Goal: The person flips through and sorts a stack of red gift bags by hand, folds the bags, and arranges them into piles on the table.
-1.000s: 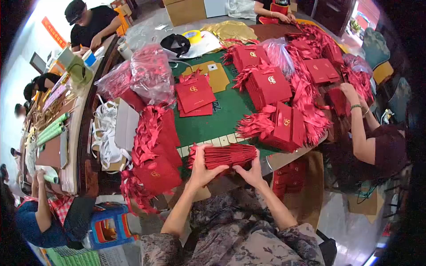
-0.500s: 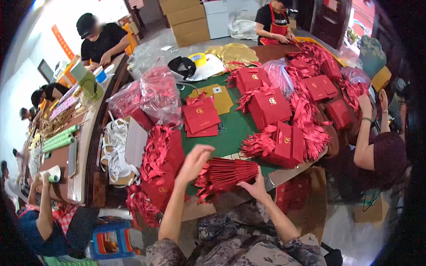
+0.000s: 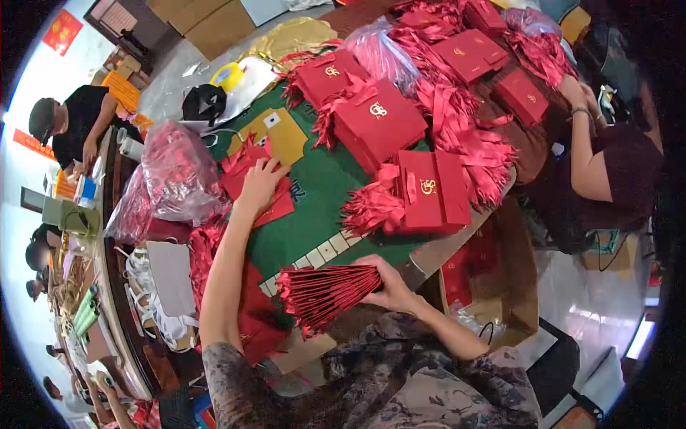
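Right hand (image 3: 389,287) clamped on fanned red-paper bag stack (image 3: 323,297); I'd keep that level. Left hand (image 3: 261,186), fingers apart, over flat red-paper bags (image 3: 276,210).

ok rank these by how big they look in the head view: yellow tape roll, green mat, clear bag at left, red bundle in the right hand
1. Green mat, partly covered
2. Clear bag
3. Red bundle, though nearness to the camera may enlarge it
4. Yellow tape roll
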`<action>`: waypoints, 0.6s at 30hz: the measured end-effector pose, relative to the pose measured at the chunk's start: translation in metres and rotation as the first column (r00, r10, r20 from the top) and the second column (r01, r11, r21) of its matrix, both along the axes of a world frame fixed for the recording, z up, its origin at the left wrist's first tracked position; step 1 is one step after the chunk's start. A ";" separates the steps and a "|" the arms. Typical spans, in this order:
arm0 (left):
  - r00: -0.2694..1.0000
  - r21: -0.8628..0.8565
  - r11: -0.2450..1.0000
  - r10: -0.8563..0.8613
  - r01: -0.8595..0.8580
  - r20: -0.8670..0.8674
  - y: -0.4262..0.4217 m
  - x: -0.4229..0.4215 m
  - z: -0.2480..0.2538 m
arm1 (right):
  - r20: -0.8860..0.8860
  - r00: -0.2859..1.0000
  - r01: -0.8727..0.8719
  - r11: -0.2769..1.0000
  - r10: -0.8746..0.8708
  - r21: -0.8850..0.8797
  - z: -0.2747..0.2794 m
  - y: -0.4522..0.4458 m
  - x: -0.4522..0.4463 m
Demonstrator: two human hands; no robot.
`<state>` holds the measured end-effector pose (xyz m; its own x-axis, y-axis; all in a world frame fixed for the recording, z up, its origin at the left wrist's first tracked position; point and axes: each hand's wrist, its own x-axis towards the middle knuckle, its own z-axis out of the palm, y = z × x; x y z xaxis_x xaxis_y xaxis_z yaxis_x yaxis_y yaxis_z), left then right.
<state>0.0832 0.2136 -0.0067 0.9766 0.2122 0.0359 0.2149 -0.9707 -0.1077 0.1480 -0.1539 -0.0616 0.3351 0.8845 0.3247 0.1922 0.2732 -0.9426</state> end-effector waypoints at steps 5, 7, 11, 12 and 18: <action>0.992 0.136 0.983 -0.120 0.126 -0.046 0.018 0.003 -0.011 | 0.014 1.000 -0.002 1.000 0.002 0.016 0.000 0.002 0.002; 0.994 0.163 0.981 -0.101 0.105 -0.037 0.003 0.004 0.002 | 0.012 1.000 0.000 1.000 0.000 0.019 -0.001 -0.001 0.002; 0.986 0.221 0.963 -0.163 0.154 0.024 -0.014 -0.006 0.039 | 0.024 1.000 -0.012 1.000 0.012 0.010 0.000 0.001 0.001; 0.990 0.231 0.963 -0.143 0.136 0.015 -0.017 -0.009 0.047 | -0.018 1.000 -0.008 1.000 0.007 -0.017 -0.001 0.002 0.001; 0.989 0.161 0.979 -0.135 0.123 0.066 -0.061 -0.042 0.111 | -0.035 0.999 0.014 0.996 -0.017 -0.084 0.002 0.001 -0.002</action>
<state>0.0416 0.1523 0.1048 0.9885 0.0702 0.1338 0.1020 -0.9633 -0.2482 0.1457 -0.1526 -0.0595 0.3595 0.9024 0.2376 0.1615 0.1906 -0.9683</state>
